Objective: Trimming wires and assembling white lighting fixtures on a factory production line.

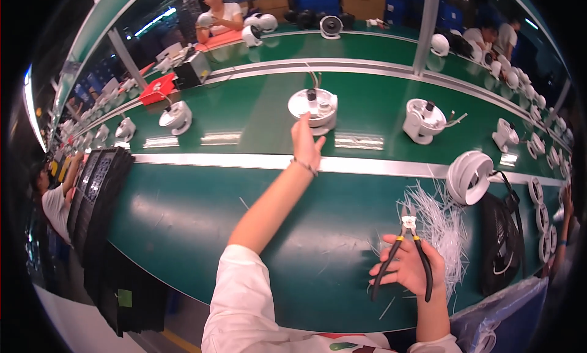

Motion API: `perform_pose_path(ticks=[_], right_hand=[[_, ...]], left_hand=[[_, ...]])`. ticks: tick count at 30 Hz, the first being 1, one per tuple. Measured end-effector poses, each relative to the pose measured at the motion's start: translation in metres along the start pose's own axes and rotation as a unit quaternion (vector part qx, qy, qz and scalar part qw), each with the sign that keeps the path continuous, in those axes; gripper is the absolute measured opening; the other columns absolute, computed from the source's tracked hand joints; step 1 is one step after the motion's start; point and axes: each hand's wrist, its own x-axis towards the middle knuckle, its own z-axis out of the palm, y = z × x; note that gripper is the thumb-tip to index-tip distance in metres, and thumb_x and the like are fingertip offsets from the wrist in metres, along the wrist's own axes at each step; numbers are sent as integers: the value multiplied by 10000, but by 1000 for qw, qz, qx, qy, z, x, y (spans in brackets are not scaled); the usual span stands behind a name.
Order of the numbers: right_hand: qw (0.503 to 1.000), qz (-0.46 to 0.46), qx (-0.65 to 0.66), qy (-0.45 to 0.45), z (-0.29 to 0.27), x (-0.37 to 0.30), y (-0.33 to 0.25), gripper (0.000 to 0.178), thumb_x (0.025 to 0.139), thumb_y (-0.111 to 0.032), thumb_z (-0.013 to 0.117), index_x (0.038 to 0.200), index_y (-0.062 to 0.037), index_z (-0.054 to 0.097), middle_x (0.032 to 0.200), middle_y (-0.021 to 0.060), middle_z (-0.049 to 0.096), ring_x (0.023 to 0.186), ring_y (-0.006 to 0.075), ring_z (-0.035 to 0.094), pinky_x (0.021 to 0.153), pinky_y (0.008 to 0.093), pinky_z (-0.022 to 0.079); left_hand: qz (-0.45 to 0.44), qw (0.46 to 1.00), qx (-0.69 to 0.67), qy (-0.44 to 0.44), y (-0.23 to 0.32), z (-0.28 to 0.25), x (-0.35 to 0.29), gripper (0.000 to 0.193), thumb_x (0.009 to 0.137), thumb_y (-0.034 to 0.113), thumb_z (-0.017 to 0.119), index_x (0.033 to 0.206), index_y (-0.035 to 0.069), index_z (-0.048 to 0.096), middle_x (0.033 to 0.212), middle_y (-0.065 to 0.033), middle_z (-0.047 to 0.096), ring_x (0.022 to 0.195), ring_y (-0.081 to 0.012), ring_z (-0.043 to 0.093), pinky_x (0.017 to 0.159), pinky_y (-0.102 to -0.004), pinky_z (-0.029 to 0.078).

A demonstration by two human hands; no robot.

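Green covers the long belt across from us and the table on our side, with a metal rail between them. On the belt, straight ahead, stands a white fan body, its bowl facing up, a black knob near its middle and wires rising behind. We judge it fairly light for its bulk, with a stiff, smooth plastic shell that could slip under dry fingertips; the wires look easiest to hurt. We would take it low, round the outer wall or the stand, and leave the bowl's inside alone.

Our left hand is at its near side, fingers stretched to the rim and thumb spread away from them; we see no closed grip, and whether the fingertips press we cannot tell.

Our right hand loosely holds pliers above the table, palm up, fingers spread behind the dark handles. The handles stand apart and the jaws look slightly parted, nothing visible between them. We expect the pliers to feel dense and stiff, surest by the handles. Thin white strips lie heaped just beyond, likely light and springy.
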Motion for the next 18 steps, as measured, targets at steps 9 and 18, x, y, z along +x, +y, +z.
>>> perform_pose_path(ticks=[9, 18], right_hand=[[997, 22, -70, 29, 1, 11, 10, 606, 839, -390, 337, 1249, 44, 230, 1092, 210, 466, 1015, 483, 421, 853, 612, 287], [992, 43, -98, 66, 0, 23, 16, 620, 827, -404, 362, 1238, 47, 249, 1073, 208, 469, 997, 471, 440, 835, 581, 330]], left_hand=[[494, 747, 10, -445, 143, 1, -221, 108, 728, 184, 594, 794, 161, 511, 911, -35, 515, 968, -192, 395, 957, -513, 195], [505, 712, -122, -473, 135, -39, -213, 197, 726, 221, 615, 898, 163, 540, 1035, -43, 501, 1098, -197, 336, 964, -474, 144]])
